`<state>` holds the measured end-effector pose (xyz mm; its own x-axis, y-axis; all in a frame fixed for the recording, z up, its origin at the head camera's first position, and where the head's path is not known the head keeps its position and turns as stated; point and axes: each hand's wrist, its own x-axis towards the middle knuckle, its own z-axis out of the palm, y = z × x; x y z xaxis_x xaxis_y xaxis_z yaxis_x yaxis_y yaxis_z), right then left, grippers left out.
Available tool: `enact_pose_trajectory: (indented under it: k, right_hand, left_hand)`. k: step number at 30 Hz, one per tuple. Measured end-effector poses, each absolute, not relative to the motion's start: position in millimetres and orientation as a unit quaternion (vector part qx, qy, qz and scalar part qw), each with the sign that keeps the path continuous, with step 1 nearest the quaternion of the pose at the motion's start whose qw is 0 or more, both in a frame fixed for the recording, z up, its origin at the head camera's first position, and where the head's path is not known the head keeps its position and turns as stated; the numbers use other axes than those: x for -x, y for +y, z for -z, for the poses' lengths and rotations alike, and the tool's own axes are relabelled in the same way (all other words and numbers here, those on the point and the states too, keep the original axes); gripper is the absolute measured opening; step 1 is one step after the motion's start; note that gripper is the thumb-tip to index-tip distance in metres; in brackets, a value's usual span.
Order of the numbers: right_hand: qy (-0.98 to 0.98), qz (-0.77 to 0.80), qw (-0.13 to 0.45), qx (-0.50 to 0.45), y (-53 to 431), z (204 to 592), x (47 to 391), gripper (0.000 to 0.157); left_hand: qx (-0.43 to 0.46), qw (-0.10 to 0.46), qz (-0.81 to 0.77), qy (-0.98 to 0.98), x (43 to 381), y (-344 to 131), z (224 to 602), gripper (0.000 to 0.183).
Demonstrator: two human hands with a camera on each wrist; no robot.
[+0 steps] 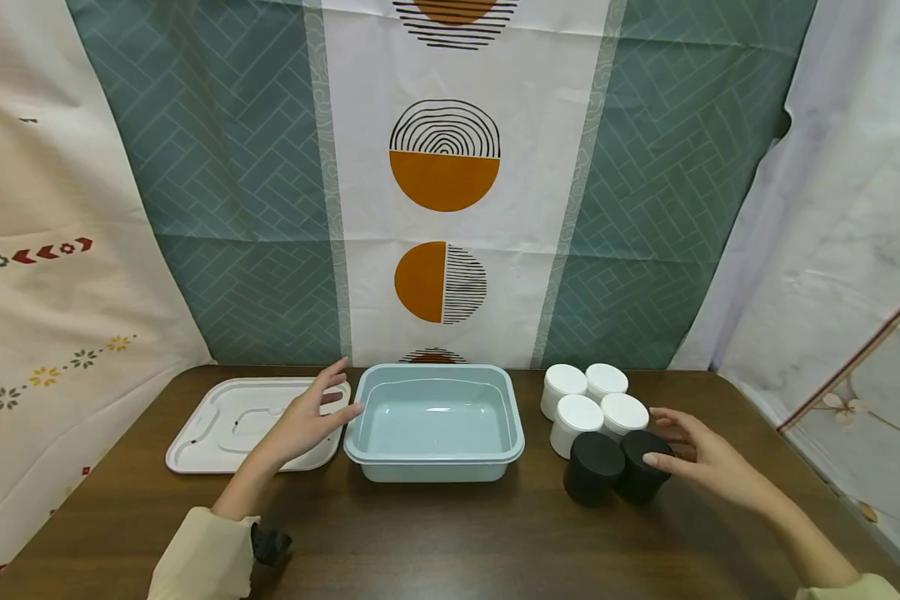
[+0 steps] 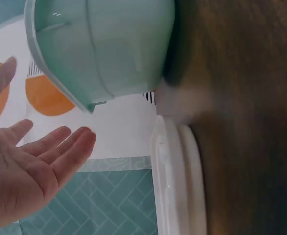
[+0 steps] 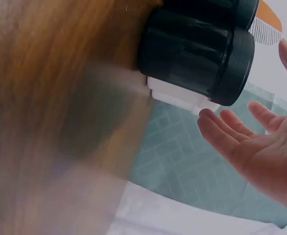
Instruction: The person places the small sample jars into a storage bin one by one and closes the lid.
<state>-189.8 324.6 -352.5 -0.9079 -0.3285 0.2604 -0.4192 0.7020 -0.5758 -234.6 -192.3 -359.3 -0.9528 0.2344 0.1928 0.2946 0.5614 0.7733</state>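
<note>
My left hand point(image 1: 307, 422) hovers at the left rim of a pale blue plastic basin point(image 1: 435, 472), fingers spread and nothing held. In the left wrist view its palm point(image 2: 23, 171) faces the basin's side point(image 2: 124, 54), with a gap between. On the right, my right hand point(image 1: 701, 457) reaches around the nearer right black lidded jar point(image 1: 645, 471), thumb overlapping its lid in the head view. The right wrist view shows the fingers point(image 3: 227, 134) loosely spread, apart from that jar point(image 3: 187, 54). A second black jar point(image 1: 594, 471) stands beside it.
Several white lidded jars point(image 1: 576, 421) stand clustered behind the black ones. A white tray-like lid point(image 1: 210, 429) lies flat left of the basin, partly behind my left forearm. Patterned curtains point(image 1: 247, 275) hang behind the brown wooden table point(image 1: 435, 542).
</note>
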Motion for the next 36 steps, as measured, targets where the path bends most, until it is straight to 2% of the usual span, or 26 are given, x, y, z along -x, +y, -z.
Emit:
enact_pose_trajectory:
  k: [8, 18, 24, 36]
  right_hand:
    - [-0.918, -0.336, 0.071, -0.198, 319, 358, 189, 0.059]
    - [-0.917, -0.343, 0.067, -0.191, 323, 365, 191, 0.063]
    - [-0.922, -0.336, 0.07, -0.177, 321, 365, 190, 0.062]
    - [-0.926, -0.323, 0.074, -0.182, 327, 347, 181, 0.054]
  left_hand:
    - [0.158, -0.013, 0.457, -0.875, 237, -194, 368, 0.079]
    - [0.192, -0.078, 0.527, -0.824, 238, -195, 376, 0.069]
    - [0.191, -0.088, 0.525, -0.825, 239, -196, 378, 0.062]
    - [0.126, -0.107, 0.562, -0.81, 238, -190, 376, 0.059]
